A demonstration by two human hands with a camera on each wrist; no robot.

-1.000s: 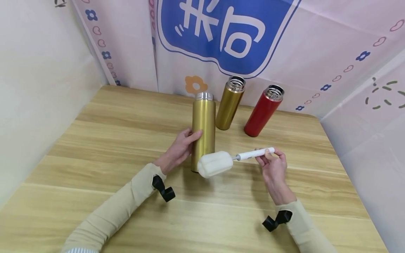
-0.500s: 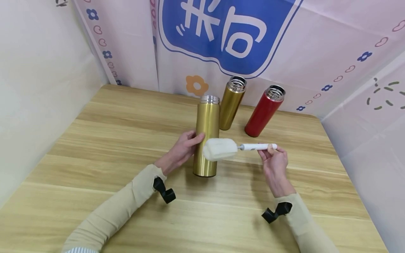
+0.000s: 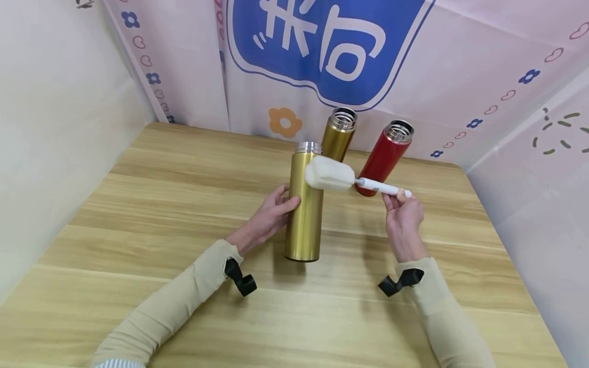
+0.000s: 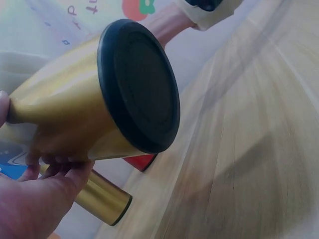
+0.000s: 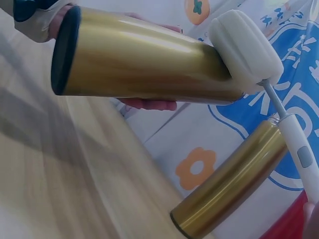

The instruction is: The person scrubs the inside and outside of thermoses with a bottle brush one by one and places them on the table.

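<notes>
My left hand [image 3: 269, 217] grips a gold thermos bottle [image 3: 303, 225] round its middle, thumb across the front. Its mouth has a bare silver neck with no lid. The black base [image 4: 142, 89] shows in the left wrist view, raised above the table. With my right hand [image 3: 404, 225] I pinch the end of the white handle [image 3: 379, 187] of a sponge bottle brush. The brush's cream sponge head [image 5: 246, 50] points left and overlaps the upper part of the bottle, just below the neck.
Behind stand a second gold bottle [image 3: 337, 143] and a red bottle [image 3: 385, 153], both lidless, near the back edge of the wooden table [image 3: 184, 204]. A printed cloth [image 3: 257, 97] hangs right behind them. Pale walls close in both sides.
The brush has risen in my right hand from the bottle's lower part to its upper part, its handle now sloping down to the right. The bottle has shifted slightly right and toward me.
</notes>
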